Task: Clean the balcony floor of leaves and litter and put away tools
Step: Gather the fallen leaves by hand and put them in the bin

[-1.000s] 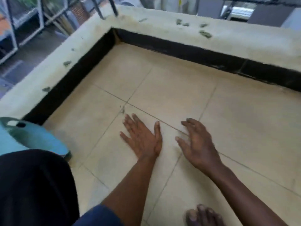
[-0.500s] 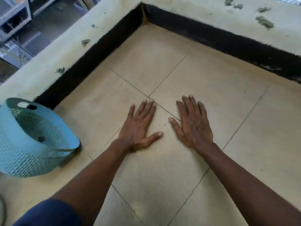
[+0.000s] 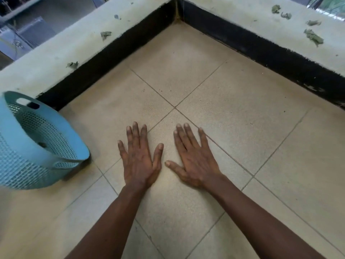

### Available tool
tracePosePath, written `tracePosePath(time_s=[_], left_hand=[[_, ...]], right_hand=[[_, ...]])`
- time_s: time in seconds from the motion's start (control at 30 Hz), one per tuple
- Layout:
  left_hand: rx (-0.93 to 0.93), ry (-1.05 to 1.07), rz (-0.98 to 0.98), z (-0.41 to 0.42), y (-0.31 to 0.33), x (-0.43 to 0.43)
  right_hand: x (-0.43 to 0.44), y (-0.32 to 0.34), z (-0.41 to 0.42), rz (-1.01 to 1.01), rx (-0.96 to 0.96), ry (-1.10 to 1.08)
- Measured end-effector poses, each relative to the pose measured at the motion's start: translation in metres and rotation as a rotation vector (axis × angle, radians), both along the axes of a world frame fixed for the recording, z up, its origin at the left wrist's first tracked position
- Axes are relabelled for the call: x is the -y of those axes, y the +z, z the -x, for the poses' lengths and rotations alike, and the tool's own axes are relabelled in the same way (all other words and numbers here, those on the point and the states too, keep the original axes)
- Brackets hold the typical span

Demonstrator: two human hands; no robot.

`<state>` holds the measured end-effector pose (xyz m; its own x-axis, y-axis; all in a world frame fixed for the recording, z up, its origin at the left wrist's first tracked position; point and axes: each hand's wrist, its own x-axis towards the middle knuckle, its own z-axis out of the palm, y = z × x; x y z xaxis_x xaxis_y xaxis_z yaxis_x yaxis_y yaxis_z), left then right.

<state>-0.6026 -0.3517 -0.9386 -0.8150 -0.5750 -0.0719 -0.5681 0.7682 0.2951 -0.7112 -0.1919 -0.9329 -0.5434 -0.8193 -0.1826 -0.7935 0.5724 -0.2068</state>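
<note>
Beige balcony floor (image 3: 233,128) tiles lie under both hands. The fingers (image 3: 136,135) of the left hand (image 3: 139,161) are straight and spread, pressed flat and holding nothing. The right hand (image 3: 196,161) rests just beside it in the same way, thumbs close but apart. To the left a blue perforated basket (image 3: 37,146) sits tilted near the black skirting (image 3: 104,60). Dry leaves (image 3: 313,37) lie on the pale parapet (image 3: 56,58).

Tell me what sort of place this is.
Most likely a raised balcony corner: a tiled floor, a low ledge wrapping the corner with dry leaves on top, and ground seen lower beyond it. The left hand and right hand lie flat on the floor.
</note>
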Motion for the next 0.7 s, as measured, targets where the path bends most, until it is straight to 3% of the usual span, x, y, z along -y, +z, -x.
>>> tracePosePath(time_s=[0.17, 0.3, 0.5, 0.7], left_hand=[[0.004, 0.053, -0.024, 0.0, 0.0, 0.0], [0.019, 0.059, -0.004, 0.002, 0.0, -0.001], [0.012, 0.072, 0.002, 0.002, 0.0, 0.0], [0.016, 0.073, 0.0, 0.003, 0.003, 0.0]], right_hand=[[-0.018, 0.008, -0.017, 0.036, 0.005, -0.249], [-0.014, 0.007, -0.038, -0.047, 0.065, -0.243], [0.019, 0.0, -0.016, -0.029, 0.063, -0.107], [-0.002, 0.003, 0.009, 0.197, 0.215, 0.202]])
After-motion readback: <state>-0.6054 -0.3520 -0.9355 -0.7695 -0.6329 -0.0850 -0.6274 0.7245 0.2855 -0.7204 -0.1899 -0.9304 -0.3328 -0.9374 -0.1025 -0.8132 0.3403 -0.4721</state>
